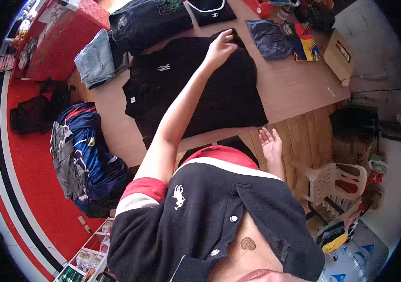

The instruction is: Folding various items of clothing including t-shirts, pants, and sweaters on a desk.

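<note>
A black shirt with a small white emblem lies spread on the wooden-topped table. Across it reaches my left arm, and my left hand is at the shirt's far edge with fingers bent over dark fabric. Whether those fingers grip the cloth is not clear. My right hand is just off the table's near edge, close to the shirt's near right corner, palm up, fingers apart, holding nothing.
Folded light-blue jeans, a dark printed shirt and a black garment with white trim lie beyond. Folded clothes and a cardboard box are at right. A clothes pile stands left, a plastic chair right.
</note>
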A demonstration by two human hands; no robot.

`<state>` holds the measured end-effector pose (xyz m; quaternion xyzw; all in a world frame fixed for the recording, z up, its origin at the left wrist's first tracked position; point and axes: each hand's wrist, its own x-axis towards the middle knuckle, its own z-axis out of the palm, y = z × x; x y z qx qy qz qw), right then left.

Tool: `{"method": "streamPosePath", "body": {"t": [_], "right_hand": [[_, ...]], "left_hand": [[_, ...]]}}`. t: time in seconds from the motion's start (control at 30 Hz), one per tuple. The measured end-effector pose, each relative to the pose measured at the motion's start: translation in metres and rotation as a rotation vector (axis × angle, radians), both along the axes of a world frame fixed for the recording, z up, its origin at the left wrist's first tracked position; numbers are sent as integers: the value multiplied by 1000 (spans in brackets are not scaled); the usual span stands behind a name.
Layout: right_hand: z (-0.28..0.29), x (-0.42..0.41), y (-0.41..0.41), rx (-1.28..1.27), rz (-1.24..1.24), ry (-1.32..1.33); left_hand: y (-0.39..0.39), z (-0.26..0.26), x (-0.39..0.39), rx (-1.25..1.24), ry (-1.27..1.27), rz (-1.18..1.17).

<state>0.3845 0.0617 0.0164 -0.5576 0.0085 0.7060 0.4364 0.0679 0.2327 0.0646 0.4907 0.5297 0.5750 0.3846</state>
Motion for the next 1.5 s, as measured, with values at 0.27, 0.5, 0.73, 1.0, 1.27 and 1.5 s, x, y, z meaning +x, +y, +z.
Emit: {"method": "streamPosePath", "body": {"t": [0.27,0.5,0.73,1.0,1.27,1.5], "right_hand": [[2,-80,56,929,569,-991],[-36,-114,91,1410,1115,-1767],[-44,-68,74,1362,1326,-1734],[-32,-76,90,1354,1261,-1715],[-43,-159,182,1476,1123,-1810],[-58,-163,191,1387,1205,-1901]], "left_hand": [[-244,-42,-95,-312,788,873],[-405,-143,-136,-657,105,1085],[-456,-121,-95,-1125,-107,859],[-360,-50,-90,-726,812,980],[-219,-75,-198,-693,1088,437],[-142,-46,-276,-141,-217,733]]}}
